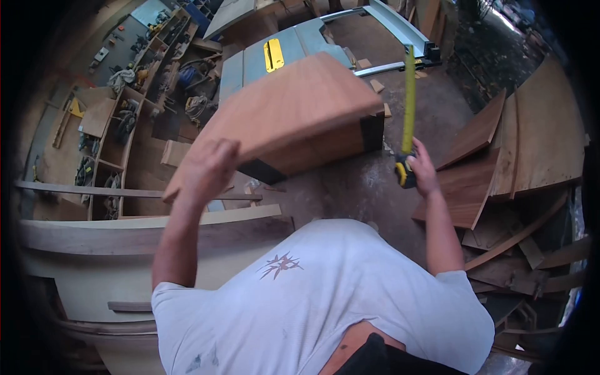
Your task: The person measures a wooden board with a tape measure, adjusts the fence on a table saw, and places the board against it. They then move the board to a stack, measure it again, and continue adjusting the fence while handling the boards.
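Note:
My left hand (pixel 214 164) is closed on the near edge of a reddish-brown wooden board (pixel 294 103), knuckles up. The board is tilted, its left corner reaching down past my wrist. Under its right part shows a brown wooden box (pixel 319 152) with black ends. In my right hand (pixel 425 167) is a black and yellow tape measure (pixel 405 172), gripped by its case. Its yellow blade (pixel 409 94) extends straight away from me, just past the board's right corner and apart from it.
Beyond the board stands a table saw (pixel 306 39) with a yellow insert plate (pixel 274 55) and a metal rail (pixel 394 25). Wooden panels (pixel 531 137) lean at right. Shelves (pixel 128 134) with tools line the left side. A long pale board (pixel 244 214) lies close at my left.

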Demonstrator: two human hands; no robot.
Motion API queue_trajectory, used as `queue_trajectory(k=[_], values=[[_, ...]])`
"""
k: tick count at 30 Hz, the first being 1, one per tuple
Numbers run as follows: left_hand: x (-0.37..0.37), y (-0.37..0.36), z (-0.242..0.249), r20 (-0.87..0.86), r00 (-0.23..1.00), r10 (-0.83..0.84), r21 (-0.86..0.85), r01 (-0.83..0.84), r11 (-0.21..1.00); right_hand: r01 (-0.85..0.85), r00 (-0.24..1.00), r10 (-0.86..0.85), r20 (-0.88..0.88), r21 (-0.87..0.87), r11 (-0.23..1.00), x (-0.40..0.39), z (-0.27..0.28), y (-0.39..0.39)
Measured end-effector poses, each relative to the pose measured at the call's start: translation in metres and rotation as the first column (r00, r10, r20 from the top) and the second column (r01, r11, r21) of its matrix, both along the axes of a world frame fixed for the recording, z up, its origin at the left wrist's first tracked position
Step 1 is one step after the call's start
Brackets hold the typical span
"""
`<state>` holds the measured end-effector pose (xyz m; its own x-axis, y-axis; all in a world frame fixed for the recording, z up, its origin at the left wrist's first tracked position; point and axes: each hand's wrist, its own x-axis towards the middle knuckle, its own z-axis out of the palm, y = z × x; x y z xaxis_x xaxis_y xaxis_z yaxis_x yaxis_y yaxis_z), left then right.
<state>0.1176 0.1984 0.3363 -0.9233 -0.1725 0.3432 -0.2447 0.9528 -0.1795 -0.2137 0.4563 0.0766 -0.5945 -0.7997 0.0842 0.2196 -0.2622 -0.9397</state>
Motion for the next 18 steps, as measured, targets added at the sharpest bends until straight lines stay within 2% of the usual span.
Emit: queue_trajectory(k=[2,4,7,8,9,11,12,15,16,18], values=[[0.010,0.011,-0.038,0.038,0.999,0.010,0.113,-0.014,0.993,-0.022,0.999,0.018,0.047,0.099,0.995,-0.020,-0.008,0.032],[0.021,0.020,-0.084,0.085,0.996,-0.002,0.195,-0.015,0.981,-0.057,0.998,0.058,0.002,0.207,0.977,-0.037,0.009,0.051],[0.031,0.023,-0.158,0.201,0.979,-0.033,0.178,-0.003,0.984,-0.104,0.906,0.286,-0.312,0.491,0.865,-0.057,0.060,0.039],[0.033,0.026,-0.175,0.249,0.968,-0.017,0.195,-0.033,0.980,-0.137,0.890,0.328,-0.317,0.499,0.856,-0.055,0.081,0.021],[0.034,0.029,-0.185,0.243,0.970,0.024,0.206,-0.076,0.976,-0.158,0.800,0.440,-0.409,0.563,0.811,-0.045,0.102,-0.003],[0.035,0.032,-0.203,0.233,0.972,-0.027,0.267,-0.037,0.963,-0.187,0.564,0.633,-0.531,0.664,0.724,-0.014,0.137,-0.062],[0.036,0.032,-0.211,0.227,0.974,0.006,0.279,-0.071,0.958,-0.229,0.435,0.688,-0.580,0.668,0.708,0.003,0.139,-0.095],[0.040,0.034,-0.237,0.210,0.977,-0.041,0.348,-0.035,0.937,-0.147,0.070,0.824,-0.562,0.811,0.566,0.077,0.133,-0.191],[0.040,0.033,-0.246,0.204,0.979,-0.020,0.358,-0.056,0.932,-0.155,-0.002,0.841,-0.540,0.832,0.533,0.102,0.122,-0.220],[0.042,0.033,-0.260,0.115,0.992,-0.057,0.391,0.008,0.920,-0.195,-0.072,0.897,-0.436,0.888,0.416,0.150,0.105,-0.267]])
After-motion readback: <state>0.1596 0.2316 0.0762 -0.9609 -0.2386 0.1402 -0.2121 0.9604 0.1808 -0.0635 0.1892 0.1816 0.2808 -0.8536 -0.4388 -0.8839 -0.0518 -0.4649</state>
